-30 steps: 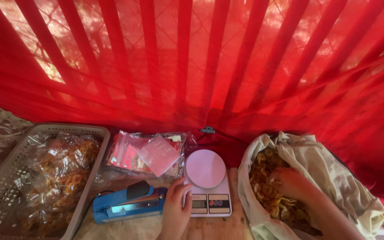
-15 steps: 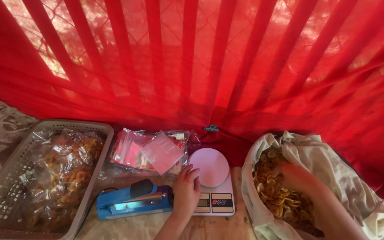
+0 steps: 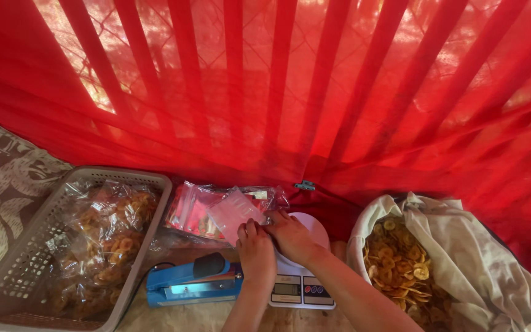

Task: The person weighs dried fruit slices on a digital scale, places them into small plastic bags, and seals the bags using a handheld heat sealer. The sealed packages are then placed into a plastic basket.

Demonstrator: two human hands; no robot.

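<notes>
Pinching clear, crinkled plastic bag (image 3: 233,212), both hands — left hand (image 3: 256,249), right hand (image 3: 291,237)

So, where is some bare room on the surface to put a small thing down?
A bare strip of wooden surface lies in front of the blue heat sealer and the white digital scale. A small patch sits between the grey plastic basket and the sealer. Around both hands, at the pile of clear pink-tinted bags, it is crowded.
</notes>
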